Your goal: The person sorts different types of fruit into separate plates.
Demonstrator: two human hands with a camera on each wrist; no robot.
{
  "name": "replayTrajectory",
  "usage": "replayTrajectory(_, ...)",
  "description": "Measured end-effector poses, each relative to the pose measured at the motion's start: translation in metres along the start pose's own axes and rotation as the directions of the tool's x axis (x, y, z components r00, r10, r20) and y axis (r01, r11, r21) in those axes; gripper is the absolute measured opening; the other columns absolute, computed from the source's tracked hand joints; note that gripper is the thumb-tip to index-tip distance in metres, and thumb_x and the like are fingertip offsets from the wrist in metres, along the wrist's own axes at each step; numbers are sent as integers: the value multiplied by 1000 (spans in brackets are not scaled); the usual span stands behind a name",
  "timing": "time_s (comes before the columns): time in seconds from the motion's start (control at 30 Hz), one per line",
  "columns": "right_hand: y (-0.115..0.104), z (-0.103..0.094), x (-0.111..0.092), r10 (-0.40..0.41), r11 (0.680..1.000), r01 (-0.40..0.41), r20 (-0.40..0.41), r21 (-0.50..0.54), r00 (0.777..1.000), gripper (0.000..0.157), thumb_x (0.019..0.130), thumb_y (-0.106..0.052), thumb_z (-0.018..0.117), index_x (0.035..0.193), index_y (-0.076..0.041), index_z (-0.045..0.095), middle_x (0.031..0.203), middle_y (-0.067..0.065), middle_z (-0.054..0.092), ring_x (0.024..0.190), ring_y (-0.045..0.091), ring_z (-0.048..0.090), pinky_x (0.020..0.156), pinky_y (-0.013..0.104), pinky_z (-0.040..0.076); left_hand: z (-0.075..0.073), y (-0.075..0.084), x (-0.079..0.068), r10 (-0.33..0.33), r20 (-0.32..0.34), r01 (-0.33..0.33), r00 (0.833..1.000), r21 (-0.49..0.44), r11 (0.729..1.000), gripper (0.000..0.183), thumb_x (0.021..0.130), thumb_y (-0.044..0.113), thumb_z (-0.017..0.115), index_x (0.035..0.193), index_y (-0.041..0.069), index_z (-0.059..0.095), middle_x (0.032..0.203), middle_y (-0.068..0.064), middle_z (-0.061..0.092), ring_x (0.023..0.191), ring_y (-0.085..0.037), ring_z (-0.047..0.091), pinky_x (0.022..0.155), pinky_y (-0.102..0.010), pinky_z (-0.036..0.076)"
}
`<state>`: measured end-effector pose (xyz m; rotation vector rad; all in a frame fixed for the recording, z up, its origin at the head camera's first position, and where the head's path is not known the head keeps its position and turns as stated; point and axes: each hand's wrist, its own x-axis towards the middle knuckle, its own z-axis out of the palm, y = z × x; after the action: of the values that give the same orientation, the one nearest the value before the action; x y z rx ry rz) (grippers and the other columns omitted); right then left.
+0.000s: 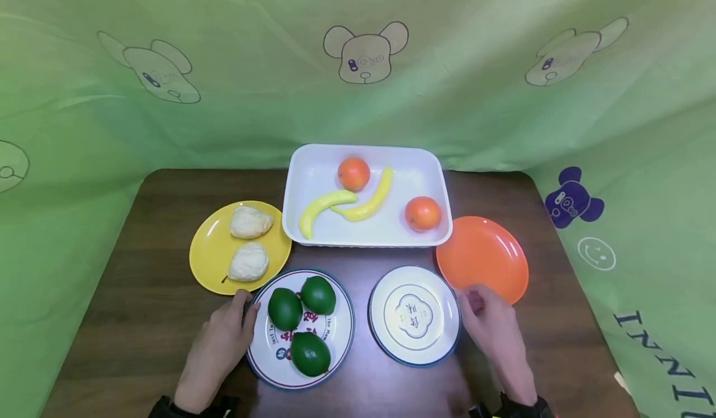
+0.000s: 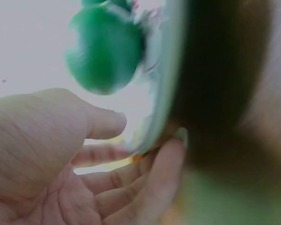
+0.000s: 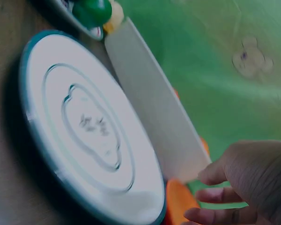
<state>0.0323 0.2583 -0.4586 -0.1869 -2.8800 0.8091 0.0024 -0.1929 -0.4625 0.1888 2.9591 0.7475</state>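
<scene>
My left hand holds the left rim of a white plate with three green lime-like fruits. In the left wrist view, its thumb lies over the plate's inner side, with the other fingers around and beneath the rim. My right hand is by the right edge of a second white plate, which has a blue rim and a printed emblem. Its fingers are loosely bent and hold nothing; the right wrist view shows them apart from that plate, near an orange plate.
Behind the plates stands a white tray with two bananas and two orange fruits. A yellow plate at left bears two pale fruits. Green cloth hangs behind the brown table.
</scene>
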Motion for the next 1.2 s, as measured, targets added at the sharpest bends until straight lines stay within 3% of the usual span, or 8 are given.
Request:
replayTrajectory(0.17, 13, -1, -18, 220, 974, -218, 42, -52, 974, 36, 89, -48, 58, 84, -12, 56, 66, 1, 57, 59, 15, 53, 53, 32, 46, -37, 19, 24, 109, -68, -106, 992, 53, 993, 14, 93, 18, 59, 93, 5, 55, 61, -1, 43, 48, -12, 40, 39, -29, 34)
replayTrajectory(0.33, 12, 16, -25, 422, 906, -399, 238, -142, 875, 70, 84, -73, 41, 99, -7, 58, 63, 2, 54, 57, 17, 50, 51, 31, 40, -65, 53, 63, 294, -181, -277, 939, 114, 954, 15, 92, 22, 61, 91, 7, 58, 60, 1, 42, 47, -12, 38, 40, -27, 34)
replayTrajectory(0.5, 10, 39, -29, 415, 906, -382, 201, -184, 887, 79, 87, -72, 36, 115, 0, 53, 62, 4, 49, 56, 17, 49, 49, 31, 38, -72, 92, 112, 411, -187, -396, 892, 112, 911, 14, 93, 23, 57, 94, 9, 58, 68, -1, 48, 51, -14, 42, 41, -28, 36)
replayTrajectory(0.67, 12, 48, -29, 411, 904, -382, 142, -191, 901, 77, 88, -71, 33, 107, 0, 56, 60, 4, 48, 54, 18, 48, 49, 33, 37, -59, 113, 172, 416, -55, -409, 908, 106, 906, 27, 93, 25, 54, 111, 5, 52, 90, -10, 50, 62, -22, 49, 47, -32, 43)
replayTrajectory(0.77, 11, 50, -30, 412, 907, -388, 159, -165, 897, 77, 88, -70, 34, 108, 0, 56, 60, 4, 48, 55, 18, 48, 49, 32, 37, -43, 113, 205, 353, 89, -362, 932, 146, 921, 40, 93, 27, 54, 124, 4, 43, 103, -18, 46, 73, -28, 49, 56, -37, 46)
replayTrajectory(0.83, 11, 50, -32, 432, 901, -411, 185, -139, 883, 75, 88, -70, 36, 108, 0, 56, 59, 4, 47, 54, 17, 48, 48, 31, 37, -31, 109, 221, 305, 201, -340, 931, 166, 926, 49, 91, 27, 56, 130, 4, 36, 108, -21, 42, 80, -30, 47, 61, -38, 46)
replayTrajectory(0.97, 10, 51, -36, 458, 889, -448, 217, -96, 862, 73, 87, -69, 40, 110, -1, 56, 60, 2, 48, 54, 15, 48, 49, 29, 38, -5, 98, 236, 222, 390, -320, 894, 207, 925, 65, 85, 25, 62, 138, 9, 28, 114, -22, 40, 88, -33, 46, 63, -41, 46)
replayTrajectory(1.2, 15, 52, -33, 455, 889, -452, 224, -67, 862, 72, 86, -70, 40, 103, -2, 57, 61, 2, 49, 55, 15, 48, 50, 29, 38, 15, 95, 250, 164, 540, -318, 826, 205, 926, 79, 85, 14, 57, 150, 15, 11, 137, -23, 33, 96, -31, 46, 68, -37, 43)
